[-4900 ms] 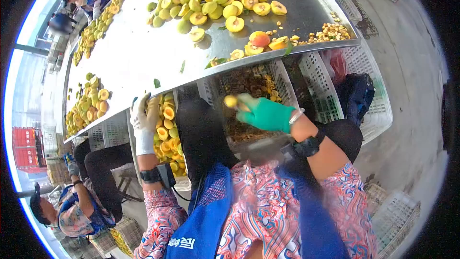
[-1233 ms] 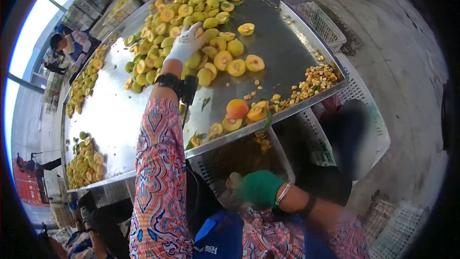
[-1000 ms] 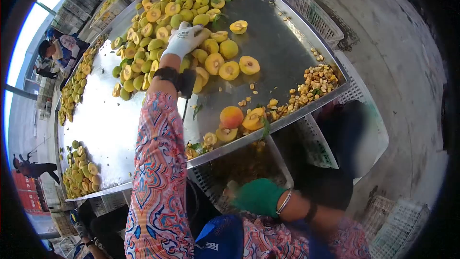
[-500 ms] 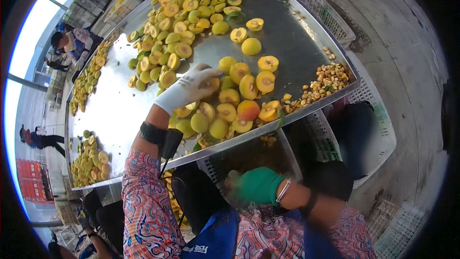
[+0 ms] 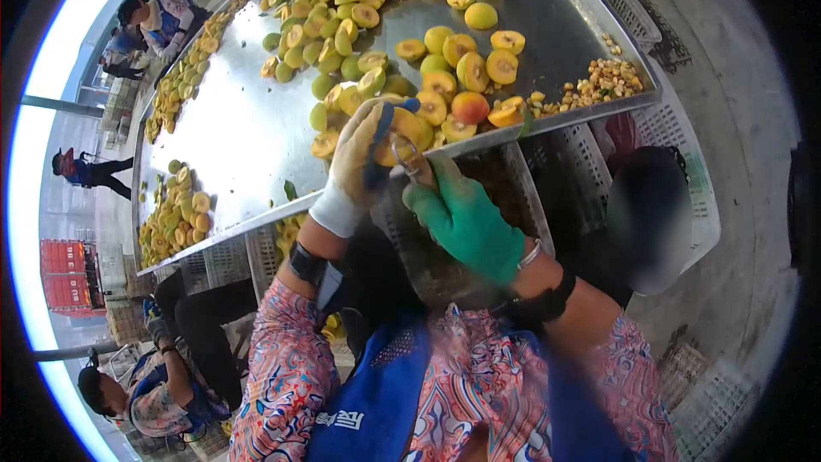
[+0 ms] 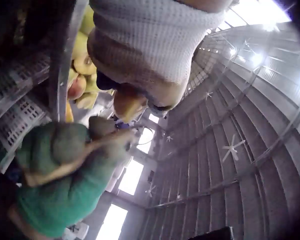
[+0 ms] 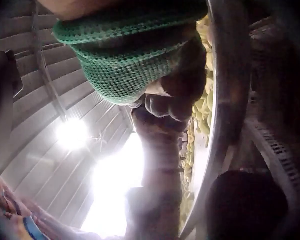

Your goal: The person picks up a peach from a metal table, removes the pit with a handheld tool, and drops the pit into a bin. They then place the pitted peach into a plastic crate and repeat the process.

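Note:
My left hand (image 5: 352,158), in a white and tan knit glove with blue on the fingers, grips a yellow peach half (image 5: 400,132) just above the table's near edge. My right hand (image 5: 470,218), in a green glove, holds a pitting tool (image 5: 414,167) with a thin metal loop at its tip. In the head view the loop overlaps the cut face of the fruit. The left wrist view shows the tool's wooden handle (image 6: 70,169) running through the green fist, its loop close below the peach half. The green glove (image 7: 130,70) largely hides the work in the right wrist view.
Peach halves (image 5: 342,21) lie heaped on the metal table (image 5: 244,107), several close to its near rim. Loose pits (image 5: 607,81) gather at the right corner. A crate (image 5: 539,205) stands below the edge. A seated person (image 5: 158,385) is at the left.
My left hand reached into the pile, swept peach halves toward the near edge, then drew back holding one. My right hand, low over the crate before, has risen with the pitting tool to meet it.

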`<state>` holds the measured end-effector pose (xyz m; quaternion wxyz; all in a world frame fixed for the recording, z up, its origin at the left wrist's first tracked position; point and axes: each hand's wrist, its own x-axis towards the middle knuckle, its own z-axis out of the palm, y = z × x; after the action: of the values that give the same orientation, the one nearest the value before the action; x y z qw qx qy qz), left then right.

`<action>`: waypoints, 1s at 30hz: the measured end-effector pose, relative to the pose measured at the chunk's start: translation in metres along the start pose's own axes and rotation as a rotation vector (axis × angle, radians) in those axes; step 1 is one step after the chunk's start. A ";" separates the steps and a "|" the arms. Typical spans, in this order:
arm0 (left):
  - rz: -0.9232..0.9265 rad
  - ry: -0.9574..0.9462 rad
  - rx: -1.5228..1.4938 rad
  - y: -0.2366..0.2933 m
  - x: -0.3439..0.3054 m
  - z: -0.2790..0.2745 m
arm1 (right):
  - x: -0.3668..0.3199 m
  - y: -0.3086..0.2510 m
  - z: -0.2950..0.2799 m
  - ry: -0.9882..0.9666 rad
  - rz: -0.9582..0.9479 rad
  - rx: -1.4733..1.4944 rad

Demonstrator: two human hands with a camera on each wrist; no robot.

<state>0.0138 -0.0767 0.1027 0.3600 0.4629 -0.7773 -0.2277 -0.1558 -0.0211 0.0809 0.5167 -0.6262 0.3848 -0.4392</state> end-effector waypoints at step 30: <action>-0.225 0.517 -0.601 0.056 -0.078 0.044 | -0.051 -0.038 0.002 -0.388 0.699 0.776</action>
<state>-0.0273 0.0195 0.0863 0.6356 0.4612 -0.5046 -0.3588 -0.1689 0.0336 0.1101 0.8857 -0.2944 0.2774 -0.2279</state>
